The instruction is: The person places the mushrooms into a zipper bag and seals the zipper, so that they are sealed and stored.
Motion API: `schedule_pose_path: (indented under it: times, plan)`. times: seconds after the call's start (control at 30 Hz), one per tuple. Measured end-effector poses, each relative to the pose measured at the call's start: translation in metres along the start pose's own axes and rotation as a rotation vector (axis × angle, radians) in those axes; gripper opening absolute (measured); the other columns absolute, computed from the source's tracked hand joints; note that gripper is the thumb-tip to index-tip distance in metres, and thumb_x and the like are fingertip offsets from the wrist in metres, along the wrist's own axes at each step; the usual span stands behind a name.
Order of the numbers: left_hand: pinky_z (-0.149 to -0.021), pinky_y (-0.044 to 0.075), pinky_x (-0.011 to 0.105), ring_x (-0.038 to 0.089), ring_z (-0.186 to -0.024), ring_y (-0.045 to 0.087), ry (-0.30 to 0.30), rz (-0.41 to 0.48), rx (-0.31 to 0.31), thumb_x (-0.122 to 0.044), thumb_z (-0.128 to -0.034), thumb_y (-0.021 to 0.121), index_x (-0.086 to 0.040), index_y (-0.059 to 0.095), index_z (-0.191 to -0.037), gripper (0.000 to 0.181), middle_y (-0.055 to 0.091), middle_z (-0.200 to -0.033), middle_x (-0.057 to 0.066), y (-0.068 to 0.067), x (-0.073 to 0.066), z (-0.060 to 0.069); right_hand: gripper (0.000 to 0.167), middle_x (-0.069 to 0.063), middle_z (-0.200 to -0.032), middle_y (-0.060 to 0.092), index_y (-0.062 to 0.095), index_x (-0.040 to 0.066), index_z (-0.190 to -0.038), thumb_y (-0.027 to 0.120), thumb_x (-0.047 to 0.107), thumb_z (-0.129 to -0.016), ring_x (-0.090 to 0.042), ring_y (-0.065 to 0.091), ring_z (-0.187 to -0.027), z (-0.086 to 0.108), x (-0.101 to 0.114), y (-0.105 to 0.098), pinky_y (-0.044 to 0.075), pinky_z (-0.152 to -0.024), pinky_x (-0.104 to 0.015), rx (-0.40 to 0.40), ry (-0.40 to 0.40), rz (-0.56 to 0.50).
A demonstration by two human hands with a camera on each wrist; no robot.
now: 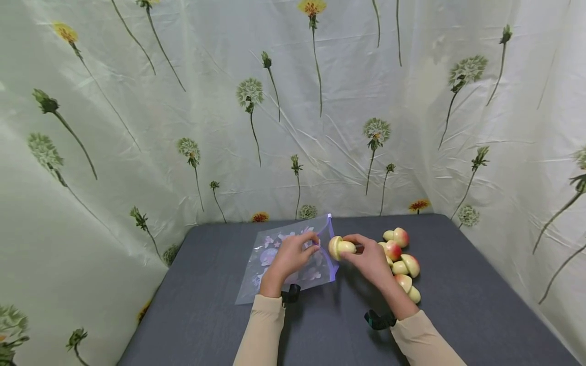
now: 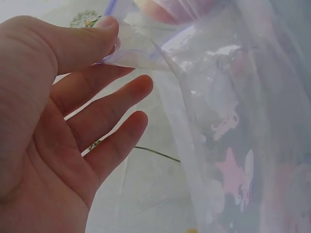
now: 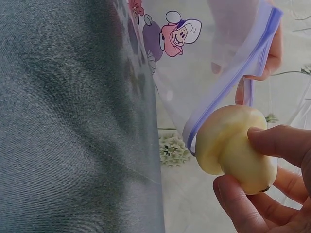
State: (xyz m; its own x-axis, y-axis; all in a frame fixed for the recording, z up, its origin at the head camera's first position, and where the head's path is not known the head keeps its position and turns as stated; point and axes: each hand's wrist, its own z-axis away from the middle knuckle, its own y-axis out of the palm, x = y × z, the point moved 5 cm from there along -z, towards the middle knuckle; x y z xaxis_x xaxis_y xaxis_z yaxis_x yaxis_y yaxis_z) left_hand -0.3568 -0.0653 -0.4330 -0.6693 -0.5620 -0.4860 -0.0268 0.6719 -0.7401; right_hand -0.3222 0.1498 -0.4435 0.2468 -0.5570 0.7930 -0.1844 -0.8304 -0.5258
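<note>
A clear zip bag (image 1: 274, 264) with cartoon prints and a purple zip edge lies over the dark table. My left hand (image 1: 291, 256) pinches the bag's upper edge between thumb and forefinger; in the left wrist view the other fingers are spread. In my right hand (image 1: 370, 258) is a toy mushroom (image 1: 341, 247), cream with a rounded cap, gripped by its stem. The right wrist view has the mushroom (image 3: 235, 145) cap first at the purple zip edge (image 3: 228, 87), where the bag's mouth gapes. How far the cap reaches inside I cannot tell.
Several more toy mushrooms (image 1: 406, 266) with red-tinted caps lie in a cluster right of my right hand. The dark grey table (image 1: 206, 325) meets a pale curtain (image 1: 220, 127) printed with dandelions at its back and sides.
</note>
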Motion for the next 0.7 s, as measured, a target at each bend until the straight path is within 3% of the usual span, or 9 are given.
schedule_pose_path:
  times: [0.17,0.43,0.7]
  plan:
    - [-0.057,0.038,0.025,0.007,-0.059,0.044,0.009,0.017,0.007,-0.021,-0.0959,0.071,-0.02,0.065,-0.096,0.007,0.07,-0.094,-0.005,-0.0013,-0.0018,0.0001,0.037,-0.006,-0.113,0.071,0.072,0.014,-0.117,0.085,0.021,-0.083,-0.024,0.069,-0.09,-0.0025,0.0019,0.0012,0.056,-0.074,-0.037,0.01,0.001,0.009]
    - [-0.057,0.037,0.026,0.007,-0.06,0.042,-0.011,0.056,0.064,-0.022,-0.0988,0.067,-0.02,0.059,-0.095,0.009,0.055,-0.074,-0.007,0.0001,-0.0021,-0.0001,0.037,-0.005,-0.114,0.071,0.073,0.015,-0.117,0.085,0.022,-0.083,-0.024,0.069,-0.09,-0.0056,0.0064,0.0012,0.056,-0.074,-0.037,0.018,-0.01,0.015]
    - [-0.056,0.037,0.026,0.007,-0.057,0.042,-0.029,0.068,0.059,-0.025,-0.0989,0.066,-0.022,0.061,-0.095,0.007,0.055,-0.071,-0.009,-0.0007,-0.0012,0.0006,0.037,-0.004,-0.113,0.071,0.073,0.016,-0.117,0.085,0.022,-0.083,-0.024,0.069,-0.091,-0.0072,0.0087,0.0013,0.056,-0.075,-0.037,0.016,-0.026,0.022]
